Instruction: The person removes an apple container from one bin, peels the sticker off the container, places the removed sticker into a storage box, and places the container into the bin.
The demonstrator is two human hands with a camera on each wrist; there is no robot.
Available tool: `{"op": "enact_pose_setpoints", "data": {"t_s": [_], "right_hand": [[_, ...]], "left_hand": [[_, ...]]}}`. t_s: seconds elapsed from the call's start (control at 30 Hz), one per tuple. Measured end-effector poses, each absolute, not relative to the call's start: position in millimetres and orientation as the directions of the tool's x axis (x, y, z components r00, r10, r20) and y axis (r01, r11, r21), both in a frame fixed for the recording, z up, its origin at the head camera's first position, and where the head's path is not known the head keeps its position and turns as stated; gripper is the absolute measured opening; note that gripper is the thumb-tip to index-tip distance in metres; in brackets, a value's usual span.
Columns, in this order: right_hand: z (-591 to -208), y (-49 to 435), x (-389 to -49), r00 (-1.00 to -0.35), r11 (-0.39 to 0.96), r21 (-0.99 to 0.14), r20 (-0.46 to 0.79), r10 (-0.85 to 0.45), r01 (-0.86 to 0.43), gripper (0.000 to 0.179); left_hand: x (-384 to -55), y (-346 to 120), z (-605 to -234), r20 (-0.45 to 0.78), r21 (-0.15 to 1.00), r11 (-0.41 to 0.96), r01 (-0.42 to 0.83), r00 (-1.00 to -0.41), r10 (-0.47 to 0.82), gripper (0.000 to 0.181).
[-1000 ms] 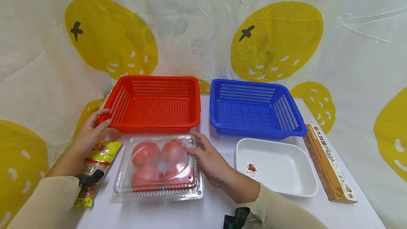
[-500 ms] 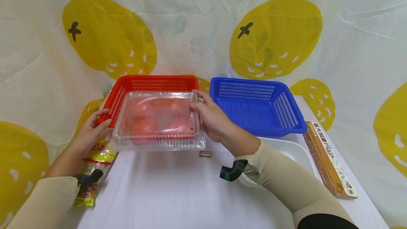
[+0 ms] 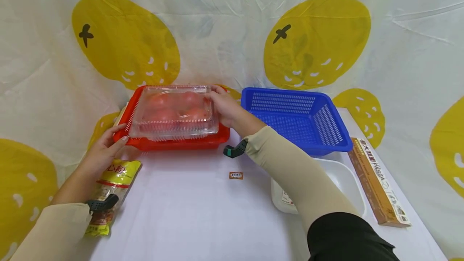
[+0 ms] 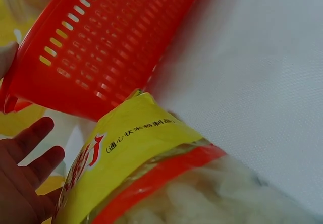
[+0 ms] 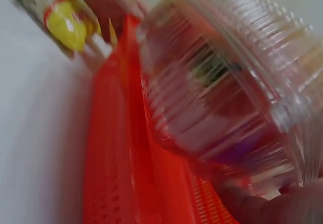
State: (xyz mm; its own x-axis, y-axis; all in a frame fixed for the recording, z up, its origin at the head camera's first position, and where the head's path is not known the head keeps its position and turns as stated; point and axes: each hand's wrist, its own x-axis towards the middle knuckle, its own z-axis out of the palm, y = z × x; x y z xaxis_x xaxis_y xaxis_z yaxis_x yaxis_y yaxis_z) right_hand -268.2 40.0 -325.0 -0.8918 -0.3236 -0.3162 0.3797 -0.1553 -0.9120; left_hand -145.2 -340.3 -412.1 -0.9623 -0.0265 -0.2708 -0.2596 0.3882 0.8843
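Note:
My right hand [image 3: 225, 108] grips the right edge of a clear plastic clamshell box [image 3: 174, 129] with several tomatoes [image 3: 163, 117] inside. The box is over the red plastic basket [image 3: 188, 144], tilted, and covers most of its opening. In the right wrist view, the blurred box [image 5: 212, 82] leans above the basket's rim [image 5: 132, 113]. At the basket's near left corner, my left hand [image 3: 103, 148] holds the rim between thumb and fingers. Below that hand and wrist lies a yellow-and-clear bag of rice noodles [image 3: 117, 176], seen closer in the left wrist view.
A blue plastic basket [image 3: 286, 126] stands right of the red one. In front of it is a white tray [image 3: 280, 202], partly behind my right arm. A long brown pasta box [image 3: 378, 184] lies at the right edge. A small brown packet [image 3: 236, 175] lies mid-table.
My right hand has lifted the tomato box off the table and carried it forward over the red basket. The small packet has come into view. The left hand has stayed on the rim.

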Motion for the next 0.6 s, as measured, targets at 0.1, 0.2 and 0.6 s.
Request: {"op": "enact_pose_setpoints", "data": {"t_s": [0.1,0.2,0.6], "right_hand": [[-334.2,33.0,-283.8,-0.885,-0.162,-0.901,-0.336,-0.322,0.402,0.056],[-343.3,29.0,-296.5,-0.889,-0.160,-0.908,-0.322,-0.326,0.388,0.058],[-366.7,8.9,-321.4,-0.875,-0.079,-0.918,-0.340,-0.345,0.388,0.053]], "left_hand": [[-146.1,-341.6,-412.7,-0.286,0.880,0.387,-0.276,-0.958,-0.033,0.075],[-147.4,-340.9,-413.3,-0.285,0.876,0.398,-0.274,-0.958,-0.032,0.074],[-144.2,-342.7,-410.5,-0.303,0.874,0.396,-0.282,-0.953,-0.012,0.074]]}}
